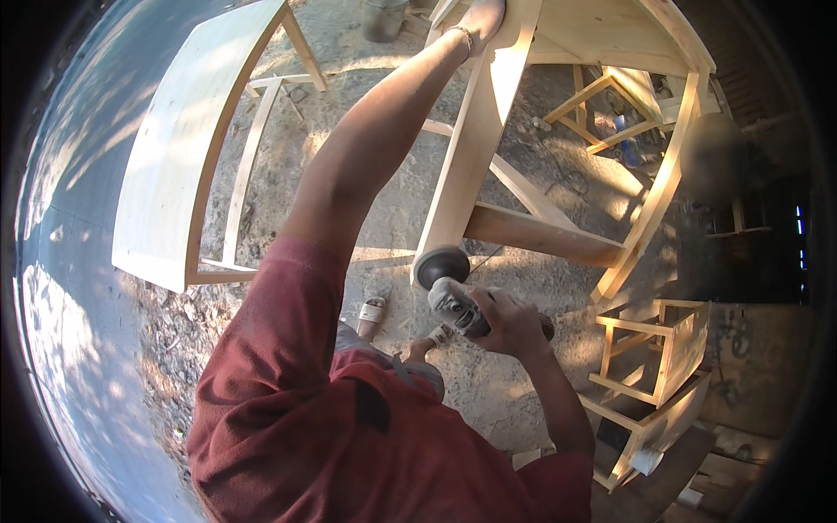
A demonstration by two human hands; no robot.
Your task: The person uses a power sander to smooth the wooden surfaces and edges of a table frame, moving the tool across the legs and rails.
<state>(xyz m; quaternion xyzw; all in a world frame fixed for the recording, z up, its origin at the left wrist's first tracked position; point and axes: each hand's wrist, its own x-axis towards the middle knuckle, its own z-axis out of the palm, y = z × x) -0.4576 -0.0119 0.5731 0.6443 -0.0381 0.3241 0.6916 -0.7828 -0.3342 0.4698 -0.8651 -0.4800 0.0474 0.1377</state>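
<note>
My right hand (510, 321) is wrapped round the body of an angle grinder (455, 302). The grinder's round dark disc (442, 267) is against the end of a broad pale board (462, 187), part of an unpainted wooden table frame lying on its side. Far up at the top edge, my left hand (486, 22) rests on the same board, its arm stretched out straight. The picture's edge cuts that hand off, and its fingers do not show. A crosspiece (540, 234) joins the board to another leg (658, 196) on the right.
To the left stands a wooden table (166, 157) with a pale top. Small wooden stool frames (654, 344) are stacked at the lower right. Another small frame (610, 109) lies behind the workpiece, near a bucket (382, 19). My sandalled feet (372, 312) stand on dusty ground.
</note>
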